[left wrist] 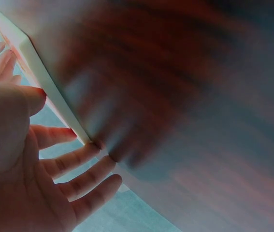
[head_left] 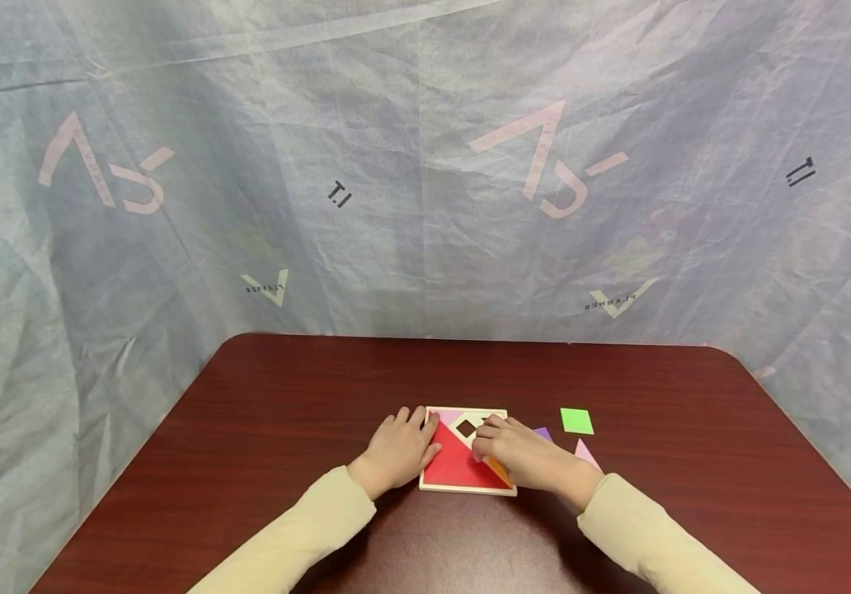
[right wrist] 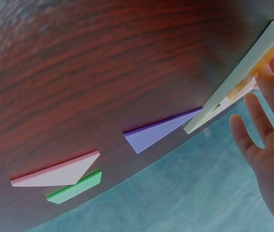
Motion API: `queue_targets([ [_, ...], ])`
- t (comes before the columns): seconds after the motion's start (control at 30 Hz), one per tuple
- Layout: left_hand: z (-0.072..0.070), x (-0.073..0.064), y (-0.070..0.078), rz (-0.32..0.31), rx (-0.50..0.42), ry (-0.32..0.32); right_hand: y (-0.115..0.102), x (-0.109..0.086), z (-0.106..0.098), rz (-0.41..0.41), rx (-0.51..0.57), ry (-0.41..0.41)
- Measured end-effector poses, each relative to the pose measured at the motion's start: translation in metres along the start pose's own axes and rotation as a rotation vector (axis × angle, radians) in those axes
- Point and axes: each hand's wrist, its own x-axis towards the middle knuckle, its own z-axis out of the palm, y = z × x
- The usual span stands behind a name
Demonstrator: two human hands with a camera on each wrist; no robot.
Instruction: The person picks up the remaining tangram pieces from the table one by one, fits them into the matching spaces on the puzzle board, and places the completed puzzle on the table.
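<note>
A shallow square puzzle board (head_left: pixel 463 492) with a pale rim lies on the table. A large red triangle (head_left: pixel 455 466), a pink piece (head_left: pixel 446 416) and an orange piece (head_left: pixel 498 472) are in it. My left hand (head_left: pixel 398 450) rests at the board's left side, fingers spread along the rim, thumb over the red triangle. My right hand (head_left: pixel 522 455) covers the board's right side and touches the orange piece with its fingertips; in the right wrist view its other fingers extend loosely. The hand hides part of the orange piece.
Right of the board lie a purple triangle (right wrist: pixel 158 130), a pink triangle (right wrist: pixel 59 170) and a green piece (head_left: pixel 577 421). The purple tip reaches the board's edge in the right wrist view. A printed grey cloth (head_left: pixel 425 206) hangs behind the dark red table (head_left: pixel 307 388).
</note>
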Motion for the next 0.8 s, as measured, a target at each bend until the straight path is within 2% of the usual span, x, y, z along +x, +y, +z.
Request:
queue_targets([
  [0.27, 0.001, 0.0, 0.0, -0.001, 0.005, 0.007, 0.0, -0.001, -0.001, 0.001, 0.009, 0.023],
  [0.53, 0.002, 0.0, 0.0, 0.0, 0.01, 0.011, 0.004, -0.006, -0.005, 0.073, 0.039, 0.023],
  [0.8, 0.003, 0.0, 0.0, 0.002, 0.009, 0.011, 0.007, -0.013, -0.003, 0.133, 0.017, 0.029],
])
